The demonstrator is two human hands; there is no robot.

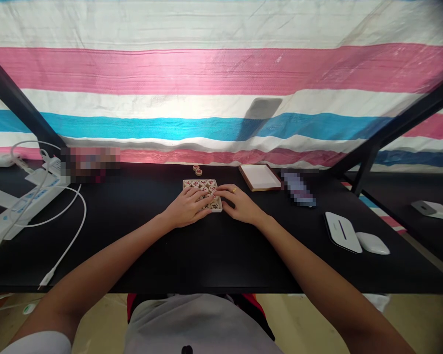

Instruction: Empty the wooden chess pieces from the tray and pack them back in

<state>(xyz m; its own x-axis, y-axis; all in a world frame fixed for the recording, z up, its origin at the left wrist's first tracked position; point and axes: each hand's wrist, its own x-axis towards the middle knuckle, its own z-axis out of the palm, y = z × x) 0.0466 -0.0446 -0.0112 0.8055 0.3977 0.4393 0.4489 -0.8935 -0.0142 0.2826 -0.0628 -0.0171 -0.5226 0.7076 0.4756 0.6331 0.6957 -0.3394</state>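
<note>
A small white box [217, 211] on the black desk holds round Chinese chess pieces [204, 189] in rows, some with red characters and some with dark ones. My left hand [186, 206] lies over the box's left and near side, fingers stretched across the pieces and hiding several. At the right edge is my right hand [239, 204], a ring on one finger. Its fingers reach onto the pieces, apart from the thumb near the box's side. No piece shows clearly in either hand. Two loose chess pieces [198, 172] lie behind the box, touching or overlapping.
A brown-edged box lid [260, 178] with a white inside lies right of the box, beside a blurred-out item [299, 189]. Farther right are a white flat device [342, 232] and a white mouse [372, 243]. Power strips [25, 206] and white cables [84, 211] occupy the left.
</note>
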